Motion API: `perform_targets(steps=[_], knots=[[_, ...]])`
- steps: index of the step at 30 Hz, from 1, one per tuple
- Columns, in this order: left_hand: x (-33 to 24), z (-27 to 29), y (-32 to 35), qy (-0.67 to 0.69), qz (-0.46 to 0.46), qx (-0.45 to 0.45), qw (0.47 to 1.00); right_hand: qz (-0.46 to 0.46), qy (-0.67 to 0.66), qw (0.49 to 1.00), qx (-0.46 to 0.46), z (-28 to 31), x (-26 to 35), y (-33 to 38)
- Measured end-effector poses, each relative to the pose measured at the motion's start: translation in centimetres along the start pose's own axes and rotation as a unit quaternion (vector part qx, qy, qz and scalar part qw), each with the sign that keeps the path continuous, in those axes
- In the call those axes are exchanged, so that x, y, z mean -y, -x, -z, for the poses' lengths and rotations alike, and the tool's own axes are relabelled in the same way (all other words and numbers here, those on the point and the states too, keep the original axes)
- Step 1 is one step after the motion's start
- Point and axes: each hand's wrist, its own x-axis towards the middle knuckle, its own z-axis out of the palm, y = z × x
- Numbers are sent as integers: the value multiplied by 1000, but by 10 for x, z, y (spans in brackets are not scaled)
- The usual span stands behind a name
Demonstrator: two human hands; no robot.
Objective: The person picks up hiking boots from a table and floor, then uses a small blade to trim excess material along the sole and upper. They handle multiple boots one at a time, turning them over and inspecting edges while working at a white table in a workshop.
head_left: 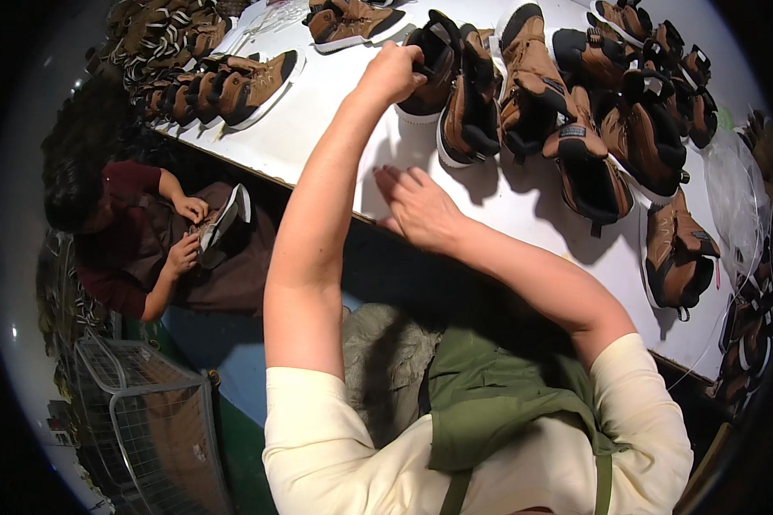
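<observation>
1. Left hand: stretched out across the white table, fingers curled narrow on the collar edge of a brown-and-black high-top shoe. Fingertip contact partly hidden. Collar is probably gripped because it's the tall part, reachable from above.
2. That shoe: at the left end of the main cluster, heel toward the person, sole apparently down on the table. Its opening faces up and back, so fingers can get at the rim.
3. Right hand: near the table's front edge, just short of the shoes. Fingers extended, slightly apart, nothing visible in them. Looks like it's kept clear of the left arm's reach.
4. Neighbouring high-top: heel and pull loop face the person too, likely so collars stay accessible. Other shoes sit at mixed angles.
5. Left shoe row: packed side by side, presumably to save table space.
6. Co-worker: seated, both hands on a white-soled shoe held tilted near the lap, likely for a close view and steady support.
</observation>
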Motion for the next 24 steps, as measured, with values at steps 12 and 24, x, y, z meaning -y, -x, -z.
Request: perform_targets(steps=[12, 24], knots=[[75, -47, 66, 236, -3, -35, 971, -320, -430, 764, -358, 156, 18, 174], [-141, 14, 178, 390, -106, -159, 901, -379, -484, 653, -442, 158, -8, 220]])
